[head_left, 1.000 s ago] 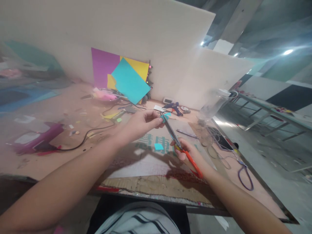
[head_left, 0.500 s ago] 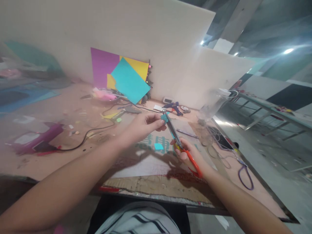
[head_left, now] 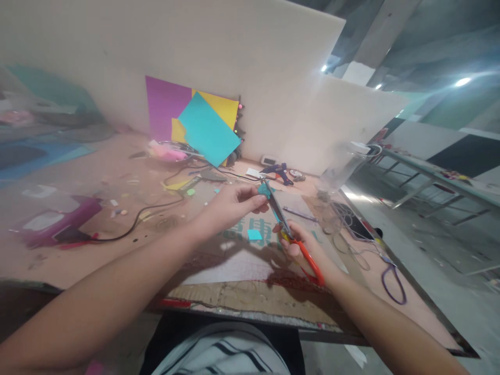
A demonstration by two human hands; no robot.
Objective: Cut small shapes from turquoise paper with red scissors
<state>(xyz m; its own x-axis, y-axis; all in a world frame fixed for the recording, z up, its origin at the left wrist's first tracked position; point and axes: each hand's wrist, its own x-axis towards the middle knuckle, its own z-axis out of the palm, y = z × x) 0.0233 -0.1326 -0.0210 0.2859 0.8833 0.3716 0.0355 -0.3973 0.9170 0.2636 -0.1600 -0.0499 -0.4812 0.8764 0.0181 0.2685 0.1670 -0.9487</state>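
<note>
Between thumb and fingers, my left hand [head_left: 250, 199] pinches a small teal piece [head_left: 264, 190] with an uneven edge; its material is hard to make out. My right hand [head_left: 299, 245] is closed round a pair of scissors [head_left: 310, 259] with orange-red handles. The long blades point up and away, and their upper part lies against the right side of the teal piece. A strip of brighter blue shows along the blades near my right fingers. Below the hands, a small turquoise square [head_left: 254, 235] lies on a pale printed sheet [head_left: 226, 268] with teal characters.
Turquoise, purple and yellow sheets [head_left: 209, 130] lean on the back board. A dark blue glue gun [head_left: 282, 173] lies behind the hands, a pen [head_left: 300, 214] to their right. At left is a purple device [head_left: 64, 219] with a black cord. A phone [head_left: 353, 221] lies near the right edge.
My left hand and the teal piece have shifted very slightly to the right against the blades. My right hand and the scissors stay almost where they were.
</note>
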